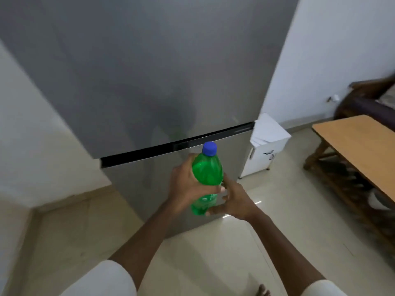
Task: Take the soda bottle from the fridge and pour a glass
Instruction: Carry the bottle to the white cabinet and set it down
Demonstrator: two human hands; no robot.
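A green soda bottle [207, 170] with a blue cap [209, 148] is upright in front of me, cap on. My left hand [186, 184] wraps around its middle from the left. My right hand [234, 199] cups its lower part from the right, fingers against the bottle. Behind the bottle stands the grey fridge [149, 82], both doors closed, with a dark handle strip [177, 144] between the upper and lower door. No glass is in view.
A wooden table [359, 144] stands at the right, with a dark wooden seat [372, 99] behind it. A small white cabinet [265, 146] sits beside the fridge. White walls flank the fridge. The floor [213, 263] is pale tile; my bare toes show at the bottom.
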